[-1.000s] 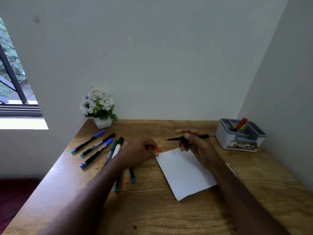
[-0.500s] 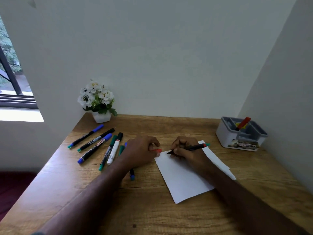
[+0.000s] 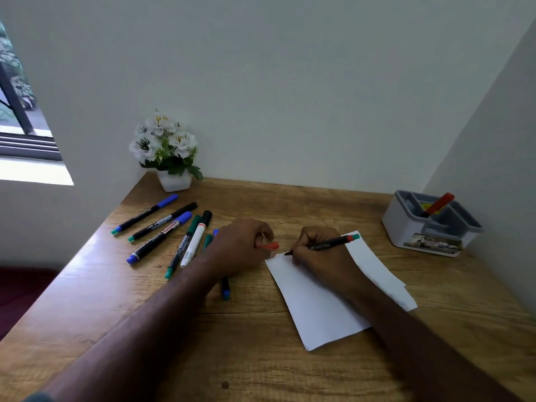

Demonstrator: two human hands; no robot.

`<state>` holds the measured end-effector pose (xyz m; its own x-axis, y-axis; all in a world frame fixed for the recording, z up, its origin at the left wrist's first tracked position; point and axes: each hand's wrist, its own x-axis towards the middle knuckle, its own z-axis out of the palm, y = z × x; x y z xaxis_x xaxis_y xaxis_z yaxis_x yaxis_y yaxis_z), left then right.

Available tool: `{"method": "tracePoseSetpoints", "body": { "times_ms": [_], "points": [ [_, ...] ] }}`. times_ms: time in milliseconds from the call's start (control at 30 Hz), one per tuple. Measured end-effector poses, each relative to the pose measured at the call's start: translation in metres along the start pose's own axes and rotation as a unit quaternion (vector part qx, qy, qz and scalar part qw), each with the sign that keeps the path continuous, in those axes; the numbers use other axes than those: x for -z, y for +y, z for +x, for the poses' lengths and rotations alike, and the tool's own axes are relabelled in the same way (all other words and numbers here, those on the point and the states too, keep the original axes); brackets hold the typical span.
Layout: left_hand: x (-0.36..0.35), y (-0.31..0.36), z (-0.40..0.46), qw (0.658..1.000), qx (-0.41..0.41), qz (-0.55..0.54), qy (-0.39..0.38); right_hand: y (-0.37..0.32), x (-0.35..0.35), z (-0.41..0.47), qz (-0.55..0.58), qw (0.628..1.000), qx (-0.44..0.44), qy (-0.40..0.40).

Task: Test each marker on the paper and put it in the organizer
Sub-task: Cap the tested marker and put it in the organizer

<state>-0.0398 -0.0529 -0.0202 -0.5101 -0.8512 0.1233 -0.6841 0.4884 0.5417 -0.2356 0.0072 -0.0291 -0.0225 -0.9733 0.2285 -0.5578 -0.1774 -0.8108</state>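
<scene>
My right hand (image 3: 317,256) grips a black marker (image 3: 333,243) with a red and green end, its tip touching the top left corner of the white paper (image 3: 324,309). My left hand (image 3: 243,245) rests on the desk just left of the paper and pinches the marker's red cap (image 3: 271,246). Several capped markers (image 3: 171,230) lie in a loose row at the left, one partly hidden under my left wrist. The grey organizer (image 3: 406,224) stands at the right back corner with a red marker (image 3: 438,203) leaning in it.
A white pot of white flowers (image 3: 168,153) stands at the desk's back left corner. Walls close the desk in at the back and right. A window opens at the far left. The wooden desk (image 3: 261,358) stretches toward me.
My right hand came down from above the paper, turned the marker into a writing grip and set its tip on the paper's top left corner. My left hand stayed put with the cap.
</scene>
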Motion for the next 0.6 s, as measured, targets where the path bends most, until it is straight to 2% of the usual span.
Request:
{"method": "tracePoseSetpoints", "body": {
  "times_ms": [200,333,600],
  "points": [
    [0.0029,0.0006,0.0005,0.997,-0.034,0.065,0.004,0.003,-0.0002,0.0014,-0.003,1.0,0.003,0.023],
    [0.0012,-0.0006,0.0011,0.999,-0.032,0.027,-0.022,0.0037,0.0,0.0016,-0.023,1.0,0.007,0.018],
    [0.0012,0.0012,0.0013,0.998,-0.035,0.046,-0.037,-0.0022,-0.0009,-0.0002,-0.033,0.999,-0.002,0.011]
  ]
}}
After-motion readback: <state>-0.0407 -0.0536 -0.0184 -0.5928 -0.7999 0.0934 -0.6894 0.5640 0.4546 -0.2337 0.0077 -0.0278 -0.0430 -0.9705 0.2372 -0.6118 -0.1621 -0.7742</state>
